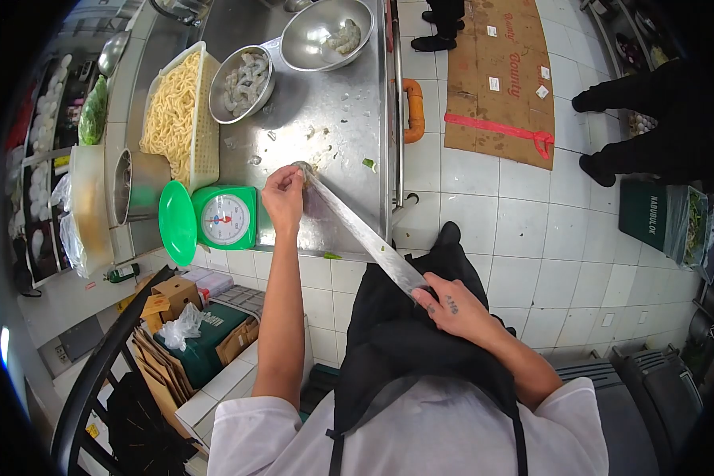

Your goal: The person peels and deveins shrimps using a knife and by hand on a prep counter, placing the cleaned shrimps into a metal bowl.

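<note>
My left hand (284,194) is pinched on a small greyish shrimp (304,167) over the steel worktop. My right hand (454,308), lower and nearer my body, is closed around the end of a long knife (361,226). Its pale blade slants up and left, with the tip at the shrimp by my left fingertips; the knife's handle is hidden in my grip. Beyond my left hand, a steel bowl (243,84) holds several shrimp. Farther back, a larger steel bowl (327,35) has a small heap of shrimp inside.
Wet scraps and green bits lie on the steel worktop (333,111). To the left stand a basket of thick noodles (174,111), a green scale (228,218) and a steel pot (141,186). Flattened cardboard (500,79) lies on the tiled floor, near two people's dark-clad legs.
</note>
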The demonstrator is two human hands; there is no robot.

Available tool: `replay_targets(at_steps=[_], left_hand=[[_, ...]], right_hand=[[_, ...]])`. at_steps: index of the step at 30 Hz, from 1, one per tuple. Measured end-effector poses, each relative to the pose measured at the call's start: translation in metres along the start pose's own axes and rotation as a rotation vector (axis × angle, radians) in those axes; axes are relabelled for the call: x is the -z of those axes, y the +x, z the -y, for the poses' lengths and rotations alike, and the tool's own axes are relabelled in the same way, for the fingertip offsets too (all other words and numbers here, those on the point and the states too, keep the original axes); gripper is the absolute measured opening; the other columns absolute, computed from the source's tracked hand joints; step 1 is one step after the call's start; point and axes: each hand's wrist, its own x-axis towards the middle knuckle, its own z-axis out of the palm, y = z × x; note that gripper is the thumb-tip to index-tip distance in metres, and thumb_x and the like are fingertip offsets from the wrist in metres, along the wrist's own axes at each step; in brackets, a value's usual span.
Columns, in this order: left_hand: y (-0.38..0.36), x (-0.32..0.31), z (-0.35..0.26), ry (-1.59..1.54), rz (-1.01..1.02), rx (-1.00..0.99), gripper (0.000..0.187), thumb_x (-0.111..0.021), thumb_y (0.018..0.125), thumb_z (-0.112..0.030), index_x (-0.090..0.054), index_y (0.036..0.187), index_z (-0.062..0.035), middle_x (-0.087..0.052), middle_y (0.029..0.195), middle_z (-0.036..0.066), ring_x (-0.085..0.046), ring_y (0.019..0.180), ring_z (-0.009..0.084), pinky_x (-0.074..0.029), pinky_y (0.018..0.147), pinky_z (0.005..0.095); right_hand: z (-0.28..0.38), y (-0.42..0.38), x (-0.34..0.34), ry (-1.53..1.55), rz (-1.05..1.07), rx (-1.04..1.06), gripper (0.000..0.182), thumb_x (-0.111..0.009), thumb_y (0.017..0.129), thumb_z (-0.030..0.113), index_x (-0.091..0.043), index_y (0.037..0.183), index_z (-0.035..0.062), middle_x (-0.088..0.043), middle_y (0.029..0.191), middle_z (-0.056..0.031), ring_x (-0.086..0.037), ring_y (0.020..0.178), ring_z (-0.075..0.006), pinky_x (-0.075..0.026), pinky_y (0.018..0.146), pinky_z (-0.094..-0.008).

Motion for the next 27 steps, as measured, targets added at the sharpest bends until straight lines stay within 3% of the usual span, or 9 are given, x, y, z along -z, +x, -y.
replay_targets(at_steps=[3, 5, 6, 8, 14, 17, 21, 24, 27], left_hand=[[0.000, 0.000, 0.002, -0.014, -0.002, -0.009, 0.016, -0.068, 0.080, -0.005, -0.067, 0.093, 0.0048, -0.067, 0.082, 0.007, -0.061, 0.071, 0.0101, -0.051, 0.067, 0.0234], [0.001, -0.001, 0.004, -0.003, -0.013, -0.003, 0.016, -0.068, 0.080, -0.005, -0.067, 0.093, 0.0046, -0.067, 0.082, 0.007, -0.061, 0.072, 0.0101, -0.050, 0.066, 0.0233], [0.000, -0.001, 0.003, -0.003, -0.012, -0.002, 0.016, -0.068, 0.080, -0.005, -0.067, 0.093, 0.0046, -0.067, 0.082, 0.007, -0.061, 0.072, 0.0101, -0.050, 0.066, 0.0233], [-0.002, -0.003, 0.000, 0.016, -0.033, 0.003, 0.016, -0.068, 0.080, -0.005, -0.067, 0.092, 0.0045, -0.067, 0.081, 0.007, -0.061, 0.072, 0.0101, -0.050, 0.066, 0.0233], [-0.003, -0.003, -0.001, -0.001, -0.028, -0.004, 0.014, -0.068, 0.081, -0.005, -0.067, 0.091, 0.0054, -0.066, 0.087, 0.008, -0.062, 0.075, 0.0116, -0.052, 0.069, 0.0239], [-0.002, -0.003, 0.001, -0.029, -0.016, -0.014, 0.014, -0.067, 0.082, -0.003, -0.067, 0.092, 0.0068, -0.064, 0.097, 0.010, -0.063, 0.078, 0.0130, -0.054, 0.072, 0.0246], [-0.001, 0.000, 0.002, -0.038, 0.020, 0.004, 0.015, -0.066, 0.082, -0.001, -0.067, 0.094, 0.0075, -0.061, 0.104, 0.011, -0.064, 0.082, 0.0139, -0.054, 0.074, 0.0250], [-0.001, 0.001, 0.003, -0.061, 0.028, -0.041, 0.018, -0.067, 0.084, -0.005, -0.066, 0.098, 0.0056, -0.067, 0.095, 0.009, -0.062, 0.081, 0.0122, -0.051, 0.074, 0.0245], [-0.001, 0.004, 0.001, -0.052, 0.059, -0.045, 0.015, -0.065, 0.083, -0.001, -0.067, 0.096, 0.0072, -0.061, 0.109, 0.011, -0.063, 0.086, 0.0145, -0.054, 0.077, 0.0244]], right_hand=[[-0.006, 0.002, -0.004, 0.007, 0.012, 0.001, 0.028, -0.053, 0.094, 0.024, -0.051, 0.088, -0.0029, -0.060, 0.066, -0.0231, -0.060, 0.065, -0.0431, -0.044, 0.059, -0.0453], [-0.016, 0.004, -0.009, 0.034, -0.055, 0.113, 0.028, -0.053, 0.096, 0.026, -0.046, 0.086, 0.0004, -0.049, 0.049, -0.0107, -0.050, 0.039, -0.0193, -0.038, 0.042, -0.0345], [-0.013, 0.004, -0.008, 0.034, -0.056, 0.112, 0.028, -0.053, 0.096, 0.026, -0.046, 0.086, 0.0004, -0.049, 0.049, -0.0107, -0.050, 0.039, -0.0193, -0.038, 0.042, -0.0345], [-0.005, 0.004, -0.003, -0.008, 0.004, -0.002, 0.027, -0.052, 0.095, 0.024, -0.051, 0.088, -0.0026, -0.059, 0.065, -0.0227, -0.059, 0.065, -0.0432, -0.044, 0.059, -0.0459], [-0.023, 0.009, -0.012, -0.141, -0.176, 0.158, 0.025, -0.055, 0.094, 0.023, -0.049, 0.090, -0.0007, -0.056, 0.062, -0.0207, -0.057, 0.057, -0.0402, -0.042, 0.053, -0.0435], [-0.014, 0.006, -0.003, -0.094, -0.117, 0.032, 0.025, -0.055, 0.093, 0.023, -0.050, 0.092, -0.0012, -0.059, 0.070, -0.0231, -0.056, 0.069, -0.0458, -0.042, 0.059, -0.0477], [-0.012, 0.004, -0.003, -0.052, -0.165, 0.104, 0.026, -0.054, 0.094, 0.024, -0.050, 0.088, -0.0017, -0.056, 0.062, -0.0249, -0.055, 0.063, -0.0463, -0.041, 0.058, -0.0502], [-0.010, 0.006, -0.004, -0.065, -0.165, 0.125, 0.026, -0.054, 0.094, 0.024, -0.050, 0.090, -0.0014, -0.056, 0.062, -0.0245, -0.055, 0.062, -0.0456, -0.040, 0.057, -0.0502], [-0.009, 0.012, -0.007, -0.074, -0.143, 0.108, 0.026, -0.053, 0.094, 0.025, -0.050, 0.092, -0.0010, -0.056, 0.062, -0.0242, -0.055, 0.062, -0.0454, -0.041, 0.058, -0.0503]])
